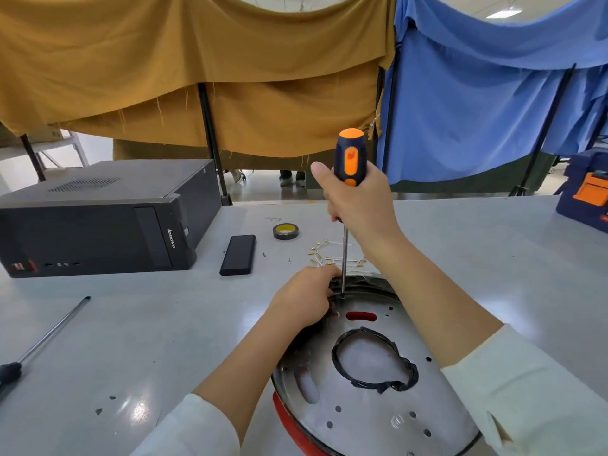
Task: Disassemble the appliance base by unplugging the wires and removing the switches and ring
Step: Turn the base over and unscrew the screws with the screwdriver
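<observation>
Your right hand clenched the screwdriver upright, tip at the far rim of the appliance base on the desk; your left hand gripped that rim.

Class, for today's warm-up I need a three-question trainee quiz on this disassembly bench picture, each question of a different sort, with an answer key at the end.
1. True or false: the right hand grips the orange and black screwdriver upright, its tip down at the far edge of the appliance base.
2. Multiple choice: what lies on the table nearest the roll of tape? A) a hammer B) the flat black case C) a cup
3. Fill in: the left hand rests on the base's ____ edge, beside the screwdriver shaft.

Key: 1 true; 2 B; 3 far
</observation>
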A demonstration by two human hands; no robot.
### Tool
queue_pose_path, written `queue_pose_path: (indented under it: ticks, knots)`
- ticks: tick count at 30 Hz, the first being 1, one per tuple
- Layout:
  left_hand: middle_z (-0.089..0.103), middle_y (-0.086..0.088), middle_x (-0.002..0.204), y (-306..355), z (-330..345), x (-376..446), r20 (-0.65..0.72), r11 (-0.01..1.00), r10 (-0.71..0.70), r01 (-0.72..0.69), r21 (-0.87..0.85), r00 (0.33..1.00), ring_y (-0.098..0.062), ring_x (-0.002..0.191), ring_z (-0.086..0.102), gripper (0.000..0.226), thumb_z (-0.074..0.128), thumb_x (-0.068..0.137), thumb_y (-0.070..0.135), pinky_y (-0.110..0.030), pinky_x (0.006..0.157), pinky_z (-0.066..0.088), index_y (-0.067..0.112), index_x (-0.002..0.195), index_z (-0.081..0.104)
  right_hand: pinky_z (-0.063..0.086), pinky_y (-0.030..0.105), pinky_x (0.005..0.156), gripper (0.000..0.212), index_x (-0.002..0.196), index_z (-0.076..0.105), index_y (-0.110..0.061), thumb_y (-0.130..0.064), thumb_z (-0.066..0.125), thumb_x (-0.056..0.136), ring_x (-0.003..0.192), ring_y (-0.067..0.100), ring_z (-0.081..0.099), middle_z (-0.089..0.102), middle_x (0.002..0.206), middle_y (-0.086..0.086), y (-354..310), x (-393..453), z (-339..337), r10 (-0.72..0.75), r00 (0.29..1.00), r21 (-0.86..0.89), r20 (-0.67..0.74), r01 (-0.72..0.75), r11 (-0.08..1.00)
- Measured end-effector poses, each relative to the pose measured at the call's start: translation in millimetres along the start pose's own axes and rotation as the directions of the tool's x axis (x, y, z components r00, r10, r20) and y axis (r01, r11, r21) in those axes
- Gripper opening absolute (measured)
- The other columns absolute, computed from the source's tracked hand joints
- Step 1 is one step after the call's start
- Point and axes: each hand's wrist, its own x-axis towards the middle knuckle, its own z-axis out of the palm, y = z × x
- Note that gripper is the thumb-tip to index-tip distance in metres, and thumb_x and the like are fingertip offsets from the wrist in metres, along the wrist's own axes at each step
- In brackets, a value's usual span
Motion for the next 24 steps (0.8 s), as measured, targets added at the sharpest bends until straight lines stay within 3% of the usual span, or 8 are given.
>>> queue_pose_path:
  ticks: [4, 8, 10, 14, 17, 20, 24]
  knots:
    - [0.061, -0.003, 0.122, 0.8, 0.0, -0.7, 0.006, 1.0, 0.003, -0.003, -0.015, 1.0, -0.019, 0.109, 0.057, 0.049, 0.055, 0.088, 0.004, -0.027, 0.081, 0.044, 0.026, 0.131, 0.049, 0.031, 0.022, 0.042, 0.032, 0.066, 0.042, -0.018, -0.01, 0.061, 0.09, 0.041, 0.011, 0.027, 0.032, 0.049, -0.006, 2.0, 10.2, -11.3, 0.048, 0.953, 0.245, 0.298, -0.125, 0.961]
    - [0.062, -0.003, 0.119, -0.9, 1.1, 0.8, -0.007, 1.0, -0.005, 0.004, -0.023, 1.0, -0.017, 0.106, 0.057, 0.047, 0.054, 0.088, 0.002, -0.025, 0.076, 0.042, 0.026, 0.128, 0.051, 0.041, 0.028, 0.054, 0.017, 0.088, 0.045, -0.011, -0.013, 0.061, 0.091, 0.048, 0.012, 0.037, 0.045, 0.061, -0.001, 15.9, 14.0, -17.8, 0.012, 0.979, 0.276, 0.205, -0.07, 0.958]
    - [0.061, -0.002, 0.121, -1.0, 2.0, 1.2, -0.006, 1.0, -0.01, 0.009, -0.02, 1.0, -0.017, 0.109, 0.057, 0.049, 0.054, 0.088, 0.002, -0.024, 0.078, 0.041, 0.027, 0.13, 0.05, 0.047, 0.029, 0.06, 0.022, 0.095, 0.044, -0.011, -0.016, 0.064, 0.088, 0.055, 0.013, 0.047, 0.055, 0.066, -0.005, 23.5, 11.0, -22.0, -0.005, 0.988, 0.355, 0.156, -0.051, 0.933]
    - [0.061, -0.002, 0.122, -0.9, 2.7, 2.3, -0.014, 1.0, -0.012, 0.012, -0.005, 1.0, -0.018, 0.11, 0.056, 0.05, 0.054, 0.088, 0.003, -0.026, 0.081, 0.042, 0.028, 0.131, 0.049, 0.044, 0.024, 0.051, 0.032, 0.092, 0.049, -0.016, -0.036, 0.068, 0.076, 0.061, 0.012, 0.053, 0.063, 0.073, -0.009, 34.1, 2.7, -25.3, 0.025, 0.996, 0.51, 0.089, -0.067, 0.858]
    - [0.061, -0.002, 0.12, -1.8, 3.3, 1.6, -0.015, 1.0, -0.015, 0.015, -0.003, 1.0, -0.018, 0.107, 0.056, 0.049, 0.053, 0.088, 0.003, -0.026, 0.078, 0.042, 0.029, 0.13, 0.049, 0.031, 0.02, 0.045, 0.037, 0.102, 0.053, -0.014, -0.048, 0.046, 0.09, 0.054, 0.009, 0.043, 0.057, 0.072, -0.004, 36.4, -1.2, -24.3, 0.041, 0.981, 0.568, 0.189, -0.143, 0.81]
    - [0.062, -0.004, 0.113, -2.1, 2.7, 1.0, -0.011, 1.0, -0.004, 0.004, 0.008, 1.0, -0.017, 0.092, 0.054, 0.047, 0.054, 0.088, 0.006, -0.026, 0.071, 0.039, 0.028, 0.129, 0.049, 0.023, 0.021, 0.046, 0.052, 0.108, 0.057, -0.015, -0.049, 0.019, 0.1, 0.051, 0.008, 0.031, 0.048, 0.065, -0.003, 36.6, -4.1, -22.7, 0.045, 0.953, 0.552, 0.298, -0.211, 0.807]
    - [0.061, -0.006, 0.103, -1.6, 2.5, -0.1, -0.038, 0.998, 0.024, -0.022, 0.058, 0.999, -0.022, 0.09, 0.053, 0.035, 0.051, 0.089, 0.008, -0.029, 0.066, 0.034, 0.024, 0.12, 0.051, 0.022, 0.024, 0.05, 0.031, 0.106, 0.054, -0.022, -0.046, 0.037, 0.096, 0.056, 0.012, 0.025, 0.041, 0.067, -0.002, 36.5, -12.2, -18.3, -0.01, 0.925, 0.518, 0.381, -0.204, 0.831]
